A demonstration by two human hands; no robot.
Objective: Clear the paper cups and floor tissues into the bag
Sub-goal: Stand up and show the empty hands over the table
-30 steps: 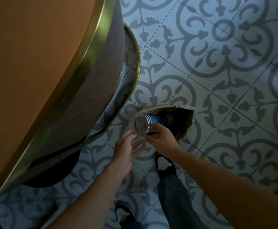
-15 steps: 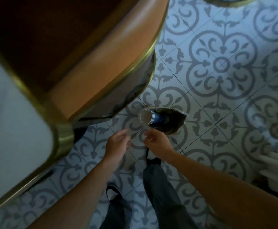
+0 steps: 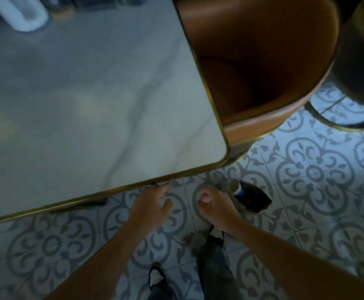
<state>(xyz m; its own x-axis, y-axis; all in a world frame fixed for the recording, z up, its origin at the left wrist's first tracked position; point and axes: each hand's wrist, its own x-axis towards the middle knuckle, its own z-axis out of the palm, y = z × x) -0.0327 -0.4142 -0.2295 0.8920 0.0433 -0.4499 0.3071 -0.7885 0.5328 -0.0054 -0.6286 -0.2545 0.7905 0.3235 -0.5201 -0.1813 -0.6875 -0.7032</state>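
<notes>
- Nearest the camera, two bare forearms are reaching forward over the patterned tile floor [image 3: 306, 174], with dark trouser legs and shoes showing below them.
- The left hand [image 3: 150, 204] is hanging loosely spread and empty, its fingertips just under the brass edge of the marble table [image 3: 90, 105].
- The right hand [image 3: 213, 202] is curling into a loose fist; whether it is pinching anything is not clear through the blur.
- Just beyond the right hand, the bag [image 3: 256, 199] is standing on the floor with a stack of paper cups [image 3: 236, 187] poking out of its mouth, rim toward the table.
- Farther off, a tan chair [image 3: 263, 72] is tucked against the table.
- No tissues are showing on the floor here, so the step in hand is probably looking for them: scanning under the table and chair first, keeping the bag upright and within reach, and pushing the cups deeper so they are not tipping out.
</notes>
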